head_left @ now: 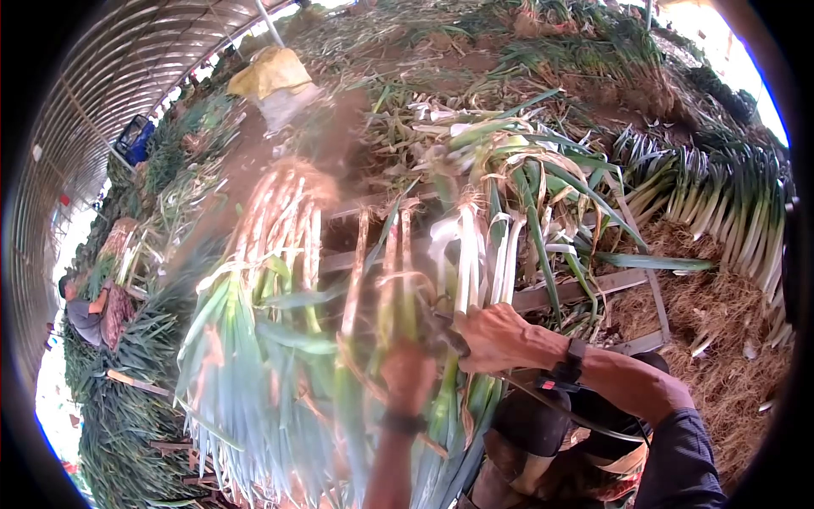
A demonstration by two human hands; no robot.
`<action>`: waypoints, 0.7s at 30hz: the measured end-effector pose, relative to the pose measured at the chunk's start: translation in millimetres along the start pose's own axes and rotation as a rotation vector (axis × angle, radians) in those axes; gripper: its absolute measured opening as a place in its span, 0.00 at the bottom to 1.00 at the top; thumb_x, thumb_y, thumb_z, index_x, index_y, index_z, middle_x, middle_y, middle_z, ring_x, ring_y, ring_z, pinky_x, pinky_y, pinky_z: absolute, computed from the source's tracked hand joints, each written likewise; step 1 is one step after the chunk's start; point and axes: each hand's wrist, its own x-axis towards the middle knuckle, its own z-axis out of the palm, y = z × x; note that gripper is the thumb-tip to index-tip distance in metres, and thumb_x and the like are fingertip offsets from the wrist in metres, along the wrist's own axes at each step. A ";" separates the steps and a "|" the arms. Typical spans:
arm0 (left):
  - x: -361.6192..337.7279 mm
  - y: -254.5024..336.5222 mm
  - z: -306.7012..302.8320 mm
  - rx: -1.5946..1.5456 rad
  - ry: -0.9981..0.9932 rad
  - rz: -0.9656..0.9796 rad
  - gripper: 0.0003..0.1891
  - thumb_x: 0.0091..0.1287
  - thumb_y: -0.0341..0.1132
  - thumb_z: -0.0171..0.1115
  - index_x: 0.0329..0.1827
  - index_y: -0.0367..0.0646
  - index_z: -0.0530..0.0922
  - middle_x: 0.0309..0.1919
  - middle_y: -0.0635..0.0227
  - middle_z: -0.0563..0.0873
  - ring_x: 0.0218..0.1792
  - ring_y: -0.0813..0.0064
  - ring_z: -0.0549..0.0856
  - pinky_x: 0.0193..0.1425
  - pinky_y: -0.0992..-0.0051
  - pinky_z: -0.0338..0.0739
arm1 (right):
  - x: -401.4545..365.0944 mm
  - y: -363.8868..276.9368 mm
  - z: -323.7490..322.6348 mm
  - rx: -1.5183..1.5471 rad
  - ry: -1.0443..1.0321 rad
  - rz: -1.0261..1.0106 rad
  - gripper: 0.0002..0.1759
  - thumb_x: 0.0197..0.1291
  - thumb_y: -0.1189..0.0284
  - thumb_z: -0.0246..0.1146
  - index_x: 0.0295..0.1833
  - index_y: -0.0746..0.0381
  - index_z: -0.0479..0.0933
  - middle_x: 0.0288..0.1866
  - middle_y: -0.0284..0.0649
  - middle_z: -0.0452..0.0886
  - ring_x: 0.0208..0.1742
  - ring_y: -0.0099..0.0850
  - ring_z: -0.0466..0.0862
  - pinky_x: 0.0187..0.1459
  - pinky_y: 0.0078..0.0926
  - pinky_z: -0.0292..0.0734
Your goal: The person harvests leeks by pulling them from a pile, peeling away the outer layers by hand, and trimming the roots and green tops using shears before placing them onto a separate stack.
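A row of green onions (pixel 292 225) lies over a slatted wooden rack in front of me, roots away from me and green leaves hanging toward me. My left hand (pixel 409 371), smeared by motion, is over the stalks in the middle; its fingers cannot be made out. My right hand (pixel 502 338) is closed round a dark air blow gun (pixel 449 332), its tip near the stalks. A thin hose (pixel 585 422) runs from beneath this hand toward my legs. White peeled stalks (pixel 468 254) lie just beyond my right hand.
Loose leaves and peelings are heaped behind the rack (pixel 585 288). Bundled green onions (pixel 721 191) lie at the right above a pile of fibrous roots (pixel 687 339). A yellow sack (pixel 270 75) stands at the back. Another person (pixel 91 314) sits among onions at the left.
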 end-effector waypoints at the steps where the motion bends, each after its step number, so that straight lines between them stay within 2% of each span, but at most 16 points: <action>1: -0.7 -0.2 -0.5 -0.040 0.001 -0.012 0.26 0.62 0.37 0.65 0.59 0.29 0.72 0.48 0.40 0.78 0.44 0.45 0.83 0.45 0.52 0.79 | 2.3 5.4 5.4 0.023 0.060 -0.036 0.27 0.47 0.59 0.68 0.41 0.74 0.75 0.24 0.44 0.77 0.17 0.34 0.78 0.15 0.38 0.72; 4: -1.8 32.7 -35.6 0.048 -0.074 -0.119 0.27 0.60 0.36 0.66 0.59 0.29 0.71 0.49 0.38 0.78 0.45 0.45 0.83 0.44 0.53 0.79 | 12.5 18.7 11.6 0.034 0.069 -0.001 0.26 0.46 0.60 0.68 0.40 0.74 0.75 0.22 0.41 0.75 0.16 0.32 0.75 0.14 0.35 0.71; 7: -3.8 21.9 -29.0 0.096 -0.059 -0.038 0.29 0.59 0.38 0.67 0.59 0.29 0.71 0.51 0.38 0.78 0.45 0.44 0.84 0.44 0.52 0.80 | 28.2 32.5 22.1 -0.024 0.064 0.061 0.23 0.46 0.62 0.67 0.39 0.73 0.75 0.20 0.38 0.72 0.14 0.30 0.72 0.14 0.34 0.70; 11: 0.1 7.3 -11.3 0.094 -0.065 -0.053 0.31 0.58 0.41 0.68 0.61 0.32 0.71 0.49 0.40 0.79 0.43 0.44 0.85 0.42 0.51 0.80 | 42.5 43.1 26.2 -0.037 0.067 0.135 0.20 0.46 0.66 0.67 0.39 0.72 0.76 0.20 0.36 0.70 0.13 0.30 0.69 0.13 0.34 0.68; 13: -6.8 23.3 -34.9 0.130 -0.052 -0.011 0.31 0.58 0.41 0.68 0.61 0.33 0.71 0.48 0.42 0.80 0.41 0.44 0.86 0.41 0.51 0.80 | 50.7 51.8 31.0 -0.062 0.101 0.113 0.19 0.46 0.67 0.66 0.40 0.72 0.76 0.21 0.37 0.71 0.14 0.30 0.70 0.13 0.33 0.68; 17: -7.7 28.7 -41.2 0.150 -0.058 -0.005 0.29 0.58 0.41 0.67 0.59 0.34 0.71 0.46 0.43 0.80 0.40 0.45 0.86 0.41 0.51 0.80 | 64.4 56.0 29.3 -0.155 0.119 0.137 0.20 0.45 0.69 0.67 0.41 0.72 0.76 0.24 0.39 0.72 0.16 0.30 0.71 0.12 0.30 0.67; 21: -11.6 38.0 -54.7 0.082 -0.069 -0.006 0.26 0.58 0.41 0.67 0.56 0.35 0.72 0.46 0.43 0.81 0.40 0.45 0.85 0.42 0.51 0.80 | 80.6 63.4 28.2 -0.105 0.053 0.217 0.20 0.45 0.71 0.68 0.43 0.74 0.77 0.28 0.45 0.75 0.17 0.32 0.73 0.14 0.31 0.70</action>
